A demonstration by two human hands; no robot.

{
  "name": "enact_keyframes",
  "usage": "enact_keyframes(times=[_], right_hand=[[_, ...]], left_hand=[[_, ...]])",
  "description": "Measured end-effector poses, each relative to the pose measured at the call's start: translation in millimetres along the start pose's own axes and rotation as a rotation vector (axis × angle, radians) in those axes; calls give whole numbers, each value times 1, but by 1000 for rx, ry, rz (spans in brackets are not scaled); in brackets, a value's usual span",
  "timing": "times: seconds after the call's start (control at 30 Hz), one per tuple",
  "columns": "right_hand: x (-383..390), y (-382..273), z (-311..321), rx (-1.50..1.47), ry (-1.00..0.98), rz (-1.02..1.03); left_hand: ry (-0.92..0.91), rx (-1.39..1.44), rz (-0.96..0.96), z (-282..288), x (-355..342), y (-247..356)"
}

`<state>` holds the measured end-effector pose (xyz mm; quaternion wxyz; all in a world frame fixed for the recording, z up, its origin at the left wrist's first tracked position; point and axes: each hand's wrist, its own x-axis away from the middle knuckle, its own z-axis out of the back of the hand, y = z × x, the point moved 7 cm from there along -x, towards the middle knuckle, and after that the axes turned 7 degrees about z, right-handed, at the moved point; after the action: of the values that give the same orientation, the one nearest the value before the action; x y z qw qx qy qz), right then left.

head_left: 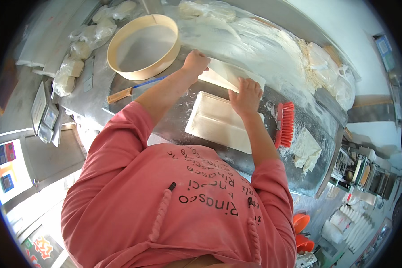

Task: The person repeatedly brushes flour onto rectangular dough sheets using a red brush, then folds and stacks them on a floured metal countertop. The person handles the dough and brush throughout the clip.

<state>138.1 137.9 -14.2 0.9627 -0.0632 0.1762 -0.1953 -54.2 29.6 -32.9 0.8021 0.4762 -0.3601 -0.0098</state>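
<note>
Two pale, folded stacks of dough sheet lie on the dark floured worktop. At the left end of the far dough sheet [223, 71], my left hand [195, 63] is closed, its fingers pinched on the edge. My right hand [246, 96] rests with fingers stretched out over the near edge of that same sheet. Closer to me lies the other folded dough sheet [219, 120], partly under my right wrist. A long knife with a wooden handle [119, 95] lies to the left, partly hidden by my left forearm.
A round wooden-rimmed sieve [176, 52] stands at the far left. A red-bristled brush [285, 125] and a crumpled dough piece [307, 151] lie on the right. Loose flour [263, 38] covers the back. Plastic bags [328, 71] sit in the far right corner.
</note>
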Motion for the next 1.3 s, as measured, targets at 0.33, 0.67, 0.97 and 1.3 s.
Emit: enact_keyframes(times=[0.33, 0.67, 0.97, 1.3], right_hand=[[93, 50, 39, 21, -4, 65], [51, -18, 32, -163, -25, 231], [69, -36, 17, -154, -92, 255], [59, -64, 13, -204, -60, 301]], left_hand=[[691, -732, -625, 173, 69, -112], [321, -868, -545, 224, 79, -149], [256, -847, -580, 234, 112, -185], [595, -952, -32, 169, 55, -110]])
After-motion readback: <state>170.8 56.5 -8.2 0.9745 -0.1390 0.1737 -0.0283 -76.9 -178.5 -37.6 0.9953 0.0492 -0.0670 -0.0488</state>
